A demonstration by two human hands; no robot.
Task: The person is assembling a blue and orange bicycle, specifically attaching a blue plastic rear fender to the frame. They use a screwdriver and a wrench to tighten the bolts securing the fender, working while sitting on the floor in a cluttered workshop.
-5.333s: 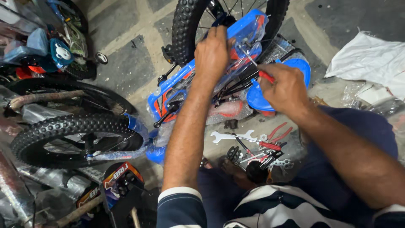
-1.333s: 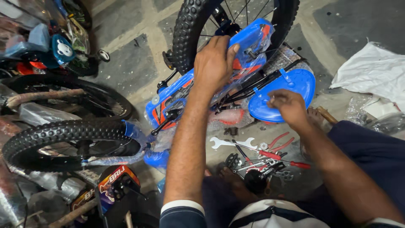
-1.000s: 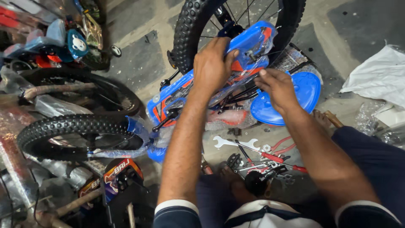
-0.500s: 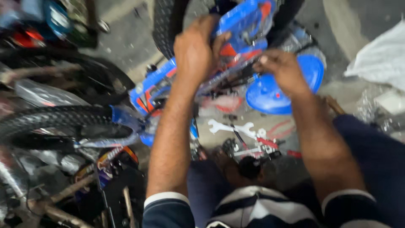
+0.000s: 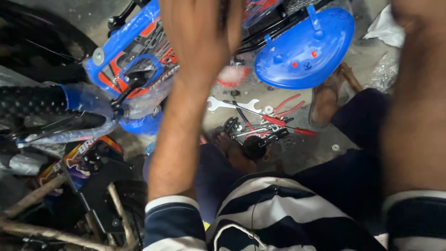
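Reaching over the blue and orange metal frame of the small bicycle point(image 5: 134, 60), my left hand point(image 5: 200, 37) is blurred; I cannot tell if it grips. My right hand point(image 5: 413, 18) is cut off at the edge. A blue plastic chain cover point(image 5: 306, 51) lies above the silver wrench point(image 5: 227, 103).

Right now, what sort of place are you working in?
Probably a bicycle repair or assembly spot on a concrete floor: a blue bicycle frame, a spanner and red-handled pliers lie about.
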